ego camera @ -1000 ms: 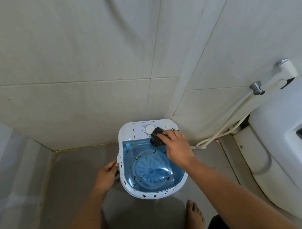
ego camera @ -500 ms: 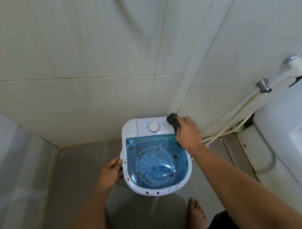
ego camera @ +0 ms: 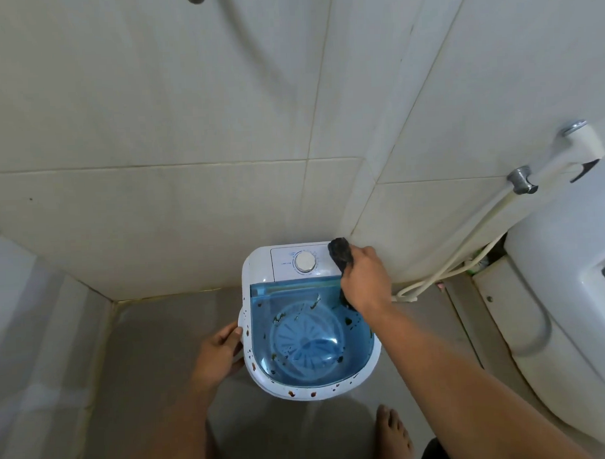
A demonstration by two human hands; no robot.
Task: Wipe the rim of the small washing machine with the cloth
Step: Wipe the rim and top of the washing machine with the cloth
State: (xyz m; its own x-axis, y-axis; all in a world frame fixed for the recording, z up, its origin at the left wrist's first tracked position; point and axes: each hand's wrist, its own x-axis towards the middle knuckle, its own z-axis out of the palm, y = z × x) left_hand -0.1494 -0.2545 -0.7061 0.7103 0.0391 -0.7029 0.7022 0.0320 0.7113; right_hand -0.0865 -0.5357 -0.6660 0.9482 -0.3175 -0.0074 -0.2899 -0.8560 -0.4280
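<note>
A small white washing machine (ego camera: 257, 265) with a blue tub stands on the floor in the tiled corner. Brown spots dot its front and left rim (ego camera: 300, 393), and bits of dirt lie in the tub. My right hand (ego camera: 364, 282) grips a dark cloth (ego camera: 339, 250) and presses it on the rim's back right corner, beside the white dial (ego camera: 305, 261). My left hand (ego camera: 218, 356) holds the machine's left side, fingers curled against the rim's edge.
A white toilet (ego camera: 567, 288) stands at the right, with a bidet sprayer (ego camera: 579, 140) and its hose (ego camera: 466, 247) on the wall beside it. My bare foot (ego camera: 392, 432) rests on the grey floor in front of the machine. Tiled walls close in behind and at the left.
My right hand has carried the cloth from the dial area rightward to the back right corner of the rim. My left hand has stayed on the machine's left side.
</note>
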